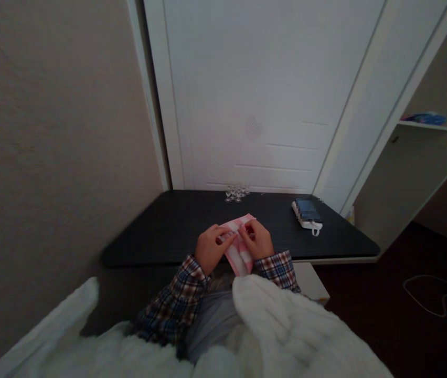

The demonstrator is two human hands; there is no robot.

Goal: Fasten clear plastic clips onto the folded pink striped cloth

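A pink and white striped piece of paper or cloth (240,257) lies at the near edge of a black table (176,226). My left hand (211,248) pinches its left side with fingers closed. From the other side, my right hand (258,239) grips its upper right part, fingertips pressed together. Both hands meet over the pink piece. Plaid sleeves cover both wrists.
A phone on a white power bank (307,212) lies at the table's right. Several small clear glasses (236,192) stand at the far edge by a white door (263,94). A fluffy white blanket (286,325) covers my lap. A cable (428,299) lies on the floor at right.
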